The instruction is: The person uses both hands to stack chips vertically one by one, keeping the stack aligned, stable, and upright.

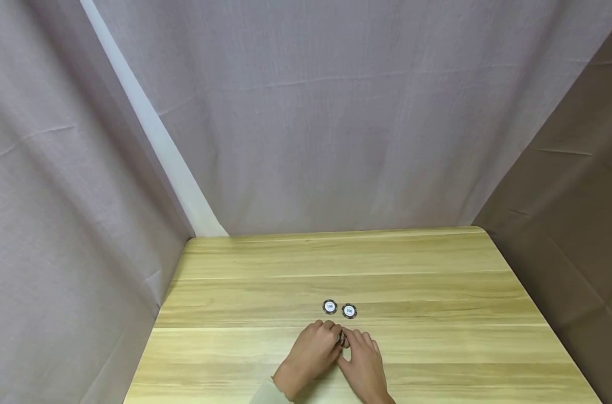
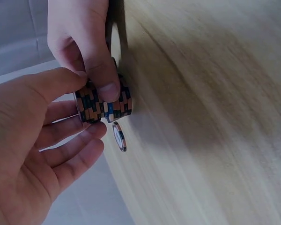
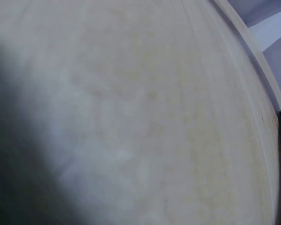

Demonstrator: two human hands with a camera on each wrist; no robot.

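A stack of black-edged poker chips [image 2: 90,107] stands on the table between the two hands, mostly covered by fingers in the head view. My left hand [image 1: 312,349] pinches the upper part of the stack between thumb and fingers. Lower down, the right hand [image 1: 364,363] grips the same stack, its thumb pressed along the chips' edges in the left wrist view. Beyond the fingertips, two single chips with white centres lie flat and apart: a left chip [image 1: 330,306] and a right chip [image 1: 349,311]. The right wrist view barely catches the stack, at its right edge.
The wood-grain table [image 1: 245,303] extends around the hands on every side. A grey curtain [image 1: 336,140] hangs behind its back edge, and a brown one [image 1: 563,235] hangs along the right. Through a gap at back left a white strip [image 1: 154,123] shows.
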